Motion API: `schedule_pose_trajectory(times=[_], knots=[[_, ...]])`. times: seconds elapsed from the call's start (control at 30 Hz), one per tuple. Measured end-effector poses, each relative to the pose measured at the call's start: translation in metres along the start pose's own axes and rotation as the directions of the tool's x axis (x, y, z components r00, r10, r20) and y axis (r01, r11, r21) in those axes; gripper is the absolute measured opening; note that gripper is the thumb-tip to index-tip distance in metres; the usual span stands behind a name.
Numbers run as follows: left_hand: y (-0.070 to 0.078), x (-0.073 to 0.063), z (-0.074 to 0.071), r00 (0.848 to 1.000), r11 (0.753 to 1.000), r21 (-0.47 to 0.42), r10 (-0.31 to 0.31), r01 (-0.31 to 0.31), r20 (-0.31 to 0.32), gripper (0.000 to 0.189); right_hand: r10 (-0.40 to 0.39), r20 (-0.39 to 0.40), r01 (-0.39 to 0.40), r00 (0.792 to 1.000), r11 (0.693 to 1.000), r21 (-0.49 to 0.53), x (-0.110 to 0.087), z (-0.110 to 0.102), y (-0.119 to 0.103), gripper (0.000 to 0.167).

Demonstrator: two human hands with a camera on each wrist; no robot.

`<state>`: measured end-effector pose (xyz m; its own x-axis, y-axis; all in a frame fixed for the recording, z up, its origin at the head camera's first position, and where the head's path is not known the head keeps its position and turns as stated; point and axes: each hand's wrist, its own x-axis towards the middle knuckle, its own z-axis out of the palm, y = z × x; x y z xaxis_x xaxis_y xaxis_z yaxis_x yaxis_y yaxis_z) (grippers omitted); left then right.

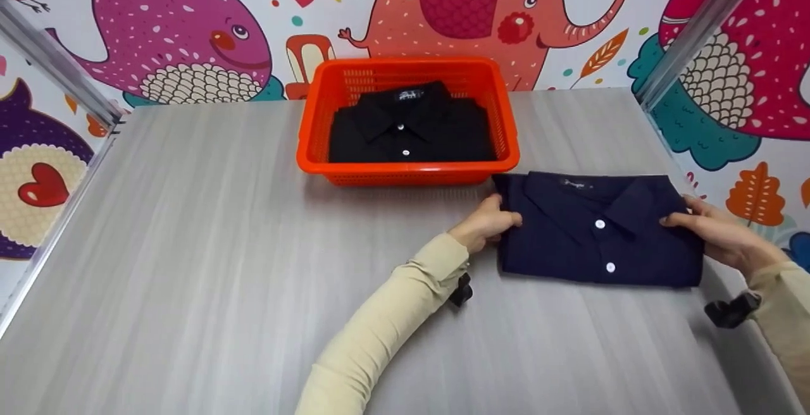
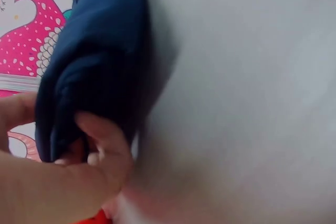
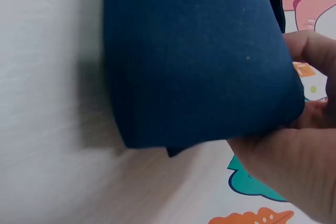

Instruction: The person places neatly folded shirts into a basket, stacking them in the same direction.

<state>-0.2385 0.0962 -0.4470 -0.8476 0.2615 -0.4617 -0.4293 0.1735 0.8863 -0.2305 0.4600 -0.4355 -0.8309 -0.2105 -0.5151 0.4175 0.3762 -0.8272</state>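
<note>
A folded navy shirt (image 1: 557,247) with white buttons and an upturned collar lies flat between both hands, right of the basket. My left hand (image 1: 488,222) pinches its left edge, thumb on top and fingers beneath. The right hand (image 1: 728,231) grips the opposite edge the same way. In the left wrist view, thumb and fingers close round the layered fold of the shirt (image 2: 100,40). The right wrist view has the shirt's side (image 3: 199,66) tilted over the pale surface, a shadow beside it. A folded black shirt (image 1: 373,136) sits inside the orange basket (image 1: 411,168).
The basket stands at the back of the grey wood-grain table (image 1: 190,244), against a wall printed with cartoon animals (image 1: 468,10). Metal posts (image 1: 702,29) rise at the back corners. The navy shirt's upper left corner comes close to the basket's front right corner.
</note>
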Motion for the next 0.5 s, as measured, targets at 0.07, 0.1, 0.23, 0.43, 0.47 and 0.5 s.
schedule_pose_trajectory(times=[0.07, 0.1, 0.23, 0.43, 0.47, 0.5], knots=[[-0.001, -0.003, 0.0, 1.0, 1.0, 0.0, -0.001, 0.001, 0.01, 0.071, -0.037, 0.007, 0.037, 0.999, 0.999, 0.005, -0.003, 0.001, 0.001, 0.078], [-0.001, -0.005, -0.001, 1.0, 1.0, 0.002, -0.008, 0.008, 0.017, 0.073, -0.06, 0.006, 0.06, 0.998, 0.998, 0.016, -0.004, 0.003, 0.002, 0.074], [-0.004, -0.013, -0.009, 0.998, 0.999, 0.014, -0.034, 0.033, 0.049, 0.075, -0.143, 0.017, 0.141, 0.99, 0.987, 0.081, -0.009, 0.008, 0.003, 0.059], [-0.011, -0.026, -0.029, 0.993, 0.997, -0.03, -0.073, 0.076, 0.087, 0.09, -0.209, 0.026, 0.21, 0.978, 0.978, -0.009, -0.013, 0.025, -0.004, 0.065], [-0.013, -0.028, -0.032, 0.993, 0.996, -0.036, -0.074, 0.077, 0.091, 0.092, -0.217, 0.028, 0.218, 0.976, 0.975, -0.031, -0.013, 0.029, -0.005, 0.068], [-0.014, -0.03, -0.036, 0.993, 0.996, -0.044, -0.073, 0.078, 0.094, 0.093, -0.227, 0.03, 0.228, 0.973, 0.973, -0.038, -0.013, 0.033, -0.007, 0.07]])
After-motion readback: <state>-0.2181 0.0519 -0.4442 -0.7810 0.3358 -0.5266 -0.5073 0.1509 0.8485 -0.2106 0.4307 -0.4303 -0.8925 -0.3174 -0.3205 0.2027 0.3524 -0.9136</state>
